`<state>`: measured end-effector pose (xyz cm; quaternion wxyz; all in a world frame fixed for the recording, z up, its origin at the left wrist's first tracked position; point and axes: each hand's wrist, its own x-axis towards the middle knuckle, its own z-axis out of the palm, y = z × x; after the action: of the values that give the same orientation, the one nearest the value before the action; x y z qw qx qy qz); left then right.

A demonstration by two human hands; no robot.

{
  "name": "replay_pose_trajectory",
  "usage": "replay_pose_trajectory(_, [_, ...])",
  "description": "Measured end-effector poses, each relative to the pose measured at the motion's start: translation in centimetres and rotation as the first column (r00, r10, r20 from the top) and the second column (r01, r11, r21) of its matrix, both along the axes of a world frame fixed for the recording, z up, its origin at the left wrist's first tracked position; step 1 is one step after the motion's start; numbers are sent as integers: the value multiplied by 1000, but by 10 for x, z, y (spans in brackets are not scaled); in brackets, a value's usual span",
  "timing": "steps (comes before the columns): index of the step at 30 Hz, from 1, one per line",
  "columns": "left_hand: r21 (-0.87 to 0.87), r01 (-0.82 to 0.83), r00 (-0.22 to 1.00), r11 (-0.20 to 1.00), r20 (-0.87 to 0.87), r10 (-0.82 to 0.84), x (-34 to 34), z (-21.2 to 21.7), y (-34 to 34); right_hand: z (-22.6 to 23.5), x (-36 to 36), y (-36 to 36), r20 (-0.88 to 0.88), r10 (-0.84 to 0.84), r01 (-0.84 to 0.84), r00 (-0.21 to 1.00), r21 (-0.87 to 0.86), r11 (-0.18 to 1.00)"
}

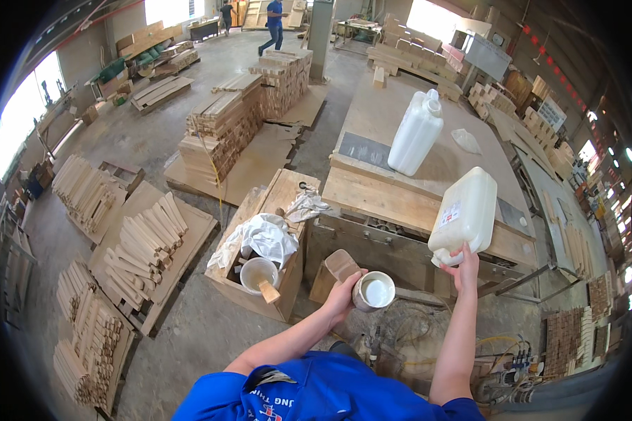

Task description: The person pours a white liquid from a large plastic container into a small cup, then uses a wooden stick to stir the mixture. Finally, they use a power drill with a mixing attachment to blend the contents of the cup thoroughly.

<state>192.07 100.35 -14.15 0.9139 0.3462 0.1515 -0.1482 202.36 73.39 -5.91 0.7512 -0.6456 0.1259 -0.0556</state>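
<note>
A small round cup (374,290) with white liquid in it is gripped by the left hand (344,291), fingers wrapped snug around its side, held out in front of the body over the dusty concrete floor (189,330). A big white plastic jug (465,214) is tipped up by the right hand (465,270), fingers curled closed around its lower end near the spout, just above and to the right of the cup. The jug's far end is seen over the long wooden workbench (379,193). A second white plastic jug (416,133) is stood upright further back on that bench. To the left, an open wooden crate (274,203) is packed with white rags (263,237) and a white bucket (258,274).
</note>
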Motion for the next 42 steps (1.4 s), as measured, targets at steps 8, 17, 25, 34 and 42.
replay_pose_trajectory(8, [27,52,994,998,-93,-49,11,-3,-43,-32,2,10,91,-233,220,968,137,966])
replay_pose_trajectory(17, [-72,91,967,993,-234,-105,13,-44,-89,-80,-19,4,171,-285,250,943,200,947])
replay_pose_trajectory(25, [-76,84,960,994,-261,-101,26,-84,-103,-102,-18,9,235,-255,205,938,217,954])
replay_pose_trajectory(34, [-46,54,966,997,-251,-64,34,-75,-101,-102,-24,-5,175,-281,242,944,217,946])
replay_pose_trajectory(42, [-106,80,946,991,-306,-109,47,-102,-98,-90,-25,8,183,-303,261,935,223,939])
